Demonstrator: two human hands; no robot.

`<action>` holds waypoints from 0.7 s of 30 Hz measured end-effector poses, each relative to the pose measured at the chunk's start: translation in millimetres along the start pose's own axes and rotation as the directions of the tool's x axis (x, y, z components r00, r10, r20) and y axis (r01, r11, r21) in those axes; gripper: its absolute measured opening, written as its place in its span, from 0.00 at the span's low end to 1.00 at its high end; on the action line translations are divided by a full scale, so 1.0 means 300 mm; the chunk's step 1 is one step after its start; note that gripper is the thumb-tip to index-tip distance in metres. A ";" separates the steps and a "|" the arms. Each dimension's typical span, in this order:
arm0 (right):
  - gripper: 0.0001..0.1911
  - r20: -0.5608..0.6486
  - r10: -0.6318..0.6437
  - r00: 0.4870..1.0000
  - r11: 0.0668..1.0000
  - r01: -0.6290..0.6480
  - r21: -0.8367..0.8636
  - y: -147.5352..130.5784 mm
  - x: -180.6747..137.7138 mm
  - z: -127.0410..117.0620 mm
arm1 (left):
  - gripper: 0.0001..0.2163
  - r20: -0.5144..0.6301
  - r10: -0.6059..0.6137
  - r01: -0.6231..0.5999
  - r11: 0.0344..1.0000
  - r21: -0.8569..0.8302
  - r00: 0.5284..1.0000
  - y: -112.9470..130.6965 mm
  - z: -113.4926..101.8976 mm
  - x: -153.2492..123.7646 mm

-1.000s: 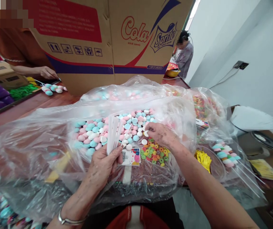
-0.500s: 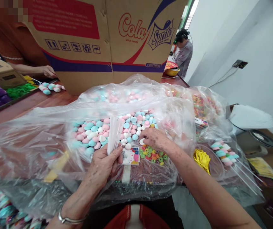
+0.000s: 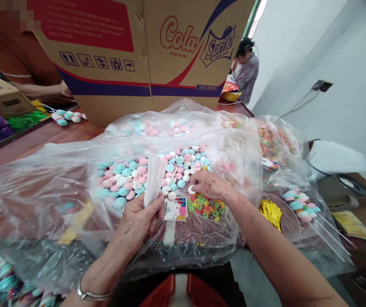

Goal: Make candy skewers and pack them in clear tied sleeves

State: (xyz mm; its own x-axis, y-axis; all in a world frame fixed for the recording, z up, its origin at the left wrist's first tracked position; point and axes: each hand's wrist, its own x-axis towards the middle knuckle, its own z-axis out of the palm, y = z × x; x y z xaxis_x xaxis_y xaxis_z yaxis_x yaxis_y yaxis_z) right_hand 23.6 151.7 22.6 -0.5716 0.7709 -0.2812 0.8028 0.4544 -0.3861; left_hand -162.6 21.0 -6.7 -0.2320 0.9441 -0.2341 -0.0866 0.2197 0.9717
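My left hand (image 3: pixel 138 224) is closed round a bundle of white sticks (image 3: pixel 154 179) that point up over a big clear plastic bag (image 3: pixel 42 200). Inside the bag lies a heap of pink, blue and white round candies (image 3: pixel 128 177). My right hand (image 3: pixel 210 184) reaches into the heap with its fingers pinched on a white candy (image 3: pixel 191 189). Just below that hand is a pile of small coloured ring candies (image 3: pixel 207 207). A small printed card (image 3: pixel 176 209) lies between my hands.
A large Cola/Sprite cardboard box (image 3: pixel 144 55) stands behind the bag. Finished candy skewers (image 3: pixel 301 207) and gold twist ties (image 3: pixel 271 213) lie at the right. Another person's arm (image 3: pixel 42 88) works at the far left, near loose candies (image 3: pixel 66 116). A second person (image 3: pixel 245 68) stands far back.
My right hand has moved down and a little left within the candy heap, and its fingers now pinch a white candy. The left hand keeps the sticks still.
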 end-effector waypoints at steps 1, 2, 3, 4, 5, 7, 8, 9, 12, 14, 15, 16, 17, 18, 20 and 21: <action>0.07 0.006 0.002 1.000 1.000 -0.002 -0.013 -0.007 -0.001 -0.002 | 0.18 0.005 -0.010 0.010 1.000 0.002 1.000 0.001 0.001 -0.001; 0.07 0.009 0.006 1.000 1.000 -0.005 -0.028 -0.015 -0.003 -0.002 | 0.18 0.011 -0.024 0.024 1.000 0.003 1.000 0.003 0.002 -0.001; 0.08 0.007 0.010 1.000 0.999 -0.010 -0.044 -0.023 -0.005 -0.002 | 0.18 0.015 -0.037 0.037 0.999 0.005 0.999 0.003 0.004 0.000; 0.08 0.003 0.016 1.000 0.998 -0.016 -0.058 -0.032 -0.007 -0.001 | 0.18 0.018 -0.045 0.045 0.999 0.008 0.999 0.004 0.005 0.000; 0.09 -0.004 0.024 1.000 0.997 -0.024 -0.071 -0.040 -0.008 0.001 | 0.18 0.020 -0.048 0.048 0.999 0.011 0.999 0.003 0.007 0.002; 0.12 -0.015 0.043 0.999 0.995 -0.044 -0.086 -0.057 -0.010 0.007 | 0.18 0.024 -0.039 0.038 0.999 0.022 0.999 0.002 0.009 0.004; 0.13 -0.017 0.052 0.999 0.995 -0.053 -0.086 -0.066 -0.011 0.011 | 0.18 0.027 -0.034 0.034 0.999 0.025 0.999 0.002 0.010 0.005; 0.12 -0.017 0.058 0.998 0.995 -0.059 -0.080 -0.073 -0.012 0.016 | 0.17 0.029 -0.035 0.034 0.999 0.026 0.999 0.002 0.011 0.006; 0.09 -0.037 0.067 0.997 0.997 -0.068 -0.030 -0.083 -0.017 0.033 | 0.15 0.028 -0.043 0.043 0.999 0.022 0.999 0.005 0.008 0.004; 0.10 -0.083 0.074 0.994 0.997 -0.071 0.031 -0.075 -0.022 0.047 | 0.15 0.031 -0.044 0.043 0.998 0.041 0.999 0.006 0.002 0.004; 0.11 -0.110 0.080 0.991 0.995 -0.072 0.072 -0.066 -0.025 0.054 | 0.15 0.037 -0.042 0.039 0.997 0.059 0.998 0.006 -0.002 0.003; 0.11 -0.138 0.087 0.987 0.990 -0.070 0.121 -0.053 -0.027 0.061 | 0.15 0.046 -0.038 0.034 0.996 0.081 0.998 0.003 -0.007 0.004; 0.10 -0.166 0.093 0.982 0.982 -0.063 0.178 -0.039 -0.028 0.067 | 0.15 0.060 -0.032 0.026 0.994 0.107 0.998 -0.001 -0.010 0.004; 0.09 -0.196 0.096 0.976 0.969 -0.047 0.241 -0.023 -0.029 0.073 | 0.15 0.075 -0.022 0.012 0.991 0.134 0.997 -0.007 -0.013 0.005; 0.08 -0.251 0.098 0.963 0.929 0.002 0.371 0.004 -0.029 0.081 | 0.13 0.110 0.001 -0.023 0.980 0.196 0.994 -0.019 -0.015 0.005; 0.08 -0.272 0.097 0.957 0.901 0.031 0.433 0.015 -0.030 0.084 | 0.13 0.124 0.007 -0.036 0.973 0.230 0.992 -0.025 -0.013 0.005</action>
State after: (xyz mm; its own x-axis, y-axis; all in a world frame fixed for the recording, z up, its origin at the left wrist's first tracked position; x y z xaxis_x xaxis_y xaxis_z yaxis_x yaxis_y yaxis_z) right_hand 28.0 135.6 1.2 -0.4230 0.9036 -0.0680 0.6320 0.2404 -0.7368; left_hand -166.2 19.7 -14.4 -0.1105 0.9689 -0.2214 0.1470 0.2362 0.9605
